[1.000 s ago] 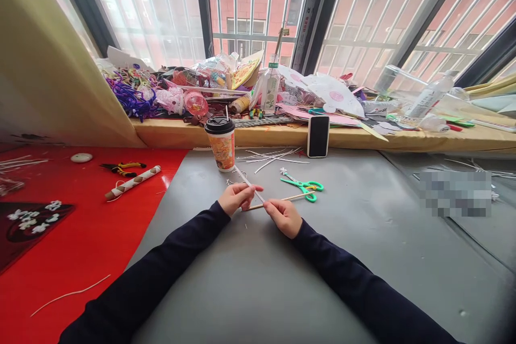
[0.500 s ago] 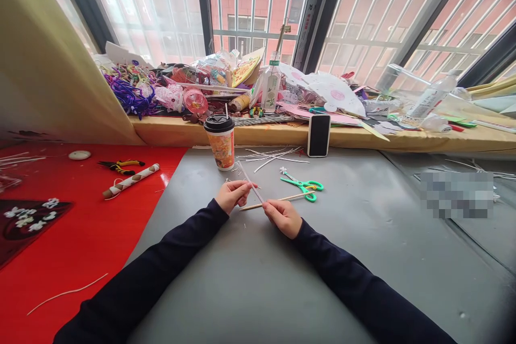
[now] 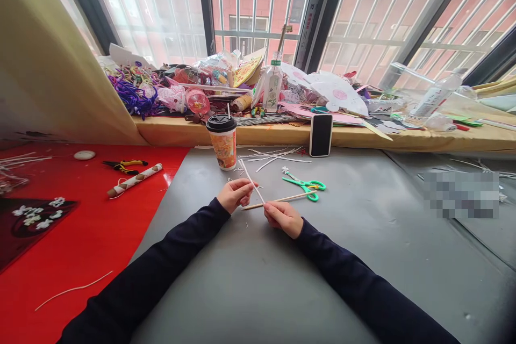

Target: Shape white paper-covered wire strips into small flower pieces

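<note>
Between my two hands runs a thin white strip (image 3: 249,173), like a paper or wire strip, slanting up to the left. My left hand (image 3: 236,195) pinches it near its middle, fingers closed. At its lower end, my right hand (image 3: 284,218) holds it between thumb and fingertips. A thin wooden stick (image 3: 278,200) lies on the table just behind my right hand. Green-handled scissors (image 3: 304,183) rest past the stick, and a small white flower on a stem (image 3: 287,172) lies against them. Tiny white scraps lie near my left hand.
A paper cup with a black lid (image 3: 223,142) stands behind my left hand. More white strips (image 3: 276,157) lie beside it, and a phone (image 3: 321,135) leans on the cluttered sill. On the red surface at left are pliers (image 3: 124,165), a wrapped roll (image 3: 135,180) and white flowers (image 3: 38,214).
Both hands keep their hold on the strip, which looks slightly more upright and sharper now. The whole view has shifted a little, so things sit slightly further right.
</note>
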A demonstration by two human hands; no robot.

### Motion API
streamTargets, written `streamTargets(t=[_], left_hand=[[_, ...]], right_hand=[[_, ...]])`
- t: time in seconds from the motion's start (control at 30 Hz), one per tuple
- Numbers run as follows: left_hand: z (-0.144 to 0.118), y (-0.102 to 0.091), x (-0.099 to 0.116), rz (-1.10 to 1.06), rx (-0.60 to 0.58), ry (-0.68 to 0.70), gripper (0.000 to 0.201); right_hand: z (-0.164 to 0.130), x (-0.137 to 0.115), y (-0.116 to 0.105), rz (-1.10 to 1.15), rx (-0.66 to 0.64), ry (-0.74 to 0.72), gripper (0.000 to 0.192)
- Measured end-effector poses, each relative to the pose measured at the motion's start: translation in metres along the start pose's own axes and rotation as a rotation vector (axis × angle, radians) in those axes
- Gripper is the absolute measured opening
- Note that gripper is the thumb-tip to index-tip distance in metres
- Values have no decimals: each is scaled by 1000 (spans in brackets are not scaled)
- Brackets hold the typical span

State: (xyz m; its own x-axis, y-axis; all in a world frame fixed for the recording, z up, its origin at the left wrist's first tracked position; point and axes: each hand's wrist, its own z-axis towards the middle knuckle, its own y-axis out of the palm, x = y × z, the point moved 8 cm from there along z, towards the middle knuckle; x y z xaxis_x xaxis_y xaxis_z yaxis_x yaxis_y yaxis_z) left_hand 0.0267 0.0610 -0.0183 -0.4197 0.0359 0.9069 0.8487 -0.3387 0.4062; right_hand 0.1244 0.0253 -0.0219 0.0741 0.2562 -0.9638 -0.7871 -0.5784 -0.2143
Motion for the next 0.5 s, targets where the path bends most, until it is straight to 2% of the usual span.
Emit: streamTargets(t=[0.23, 0.37, 0.5], left_hand=[[-1, -1, 1, 98, 13, 3, 25], [-1, 1, 0, 117, 10, -4, 26], [1, -7, 5, 40, 79, 41, 23]], right_hand=[[0, -1, 5, -152, -16, 11, 29], [-1, -8, 8, -264, -52, -18, 31], [-2, -12, 9, -301, -79, -27, 35]])
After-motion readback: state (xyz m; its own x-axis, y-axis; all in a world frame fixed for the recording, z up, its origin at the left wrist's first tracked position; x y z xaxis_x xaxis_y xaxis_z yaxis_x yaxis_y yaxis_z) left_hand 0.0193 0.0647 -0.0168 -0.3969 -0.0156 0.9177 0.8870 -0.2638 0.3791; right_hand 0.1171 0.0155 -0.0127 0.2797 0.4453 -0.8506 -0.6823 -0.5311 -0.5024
